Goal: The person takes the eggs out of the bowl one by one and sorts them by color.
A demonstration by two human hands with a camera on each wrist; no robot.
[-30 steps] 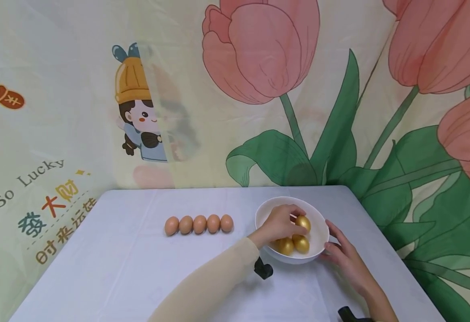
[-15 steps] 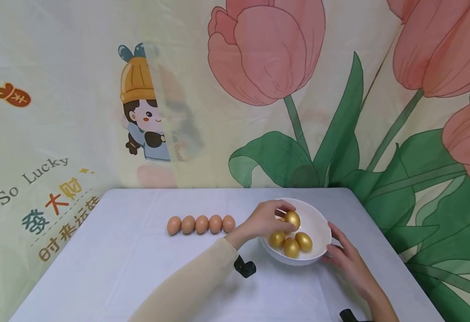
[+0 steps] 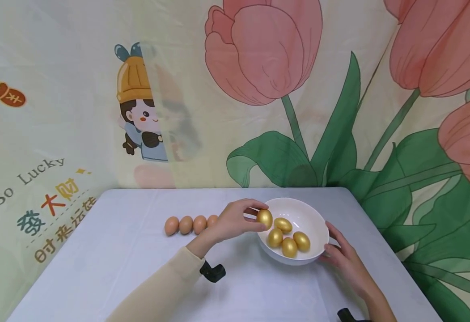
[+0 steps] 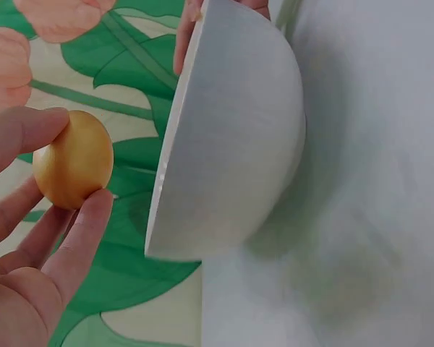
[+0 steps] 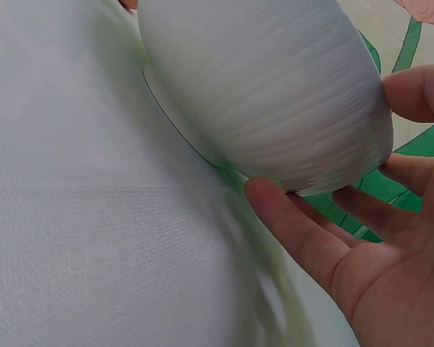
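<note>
While my right hand (image 3: 343, 256) touches the bowl (image 3: 315, 226), my left hand (image 3: 232, 219): thumb and fingertips pinching a gold egg (image 3: 264, 219), spread just as far as the egg needs.
Gold egg: up above the bowl's left rim now, apart from it.
Right hand: fingers spread, barely bent, tips against the right side of the outer wall.
Bowl: white, on the table (image 3: 110, 255), four more gold eggs (image 3: 301, 241) lying inside, toward the near left.
Brown eggs (image 3: 186, 225): in a row to the left, four showing, my left hand in front of the row's right end.
Backdrop (image 3: 277, 53): big pink tulips, green leaves.
</note>
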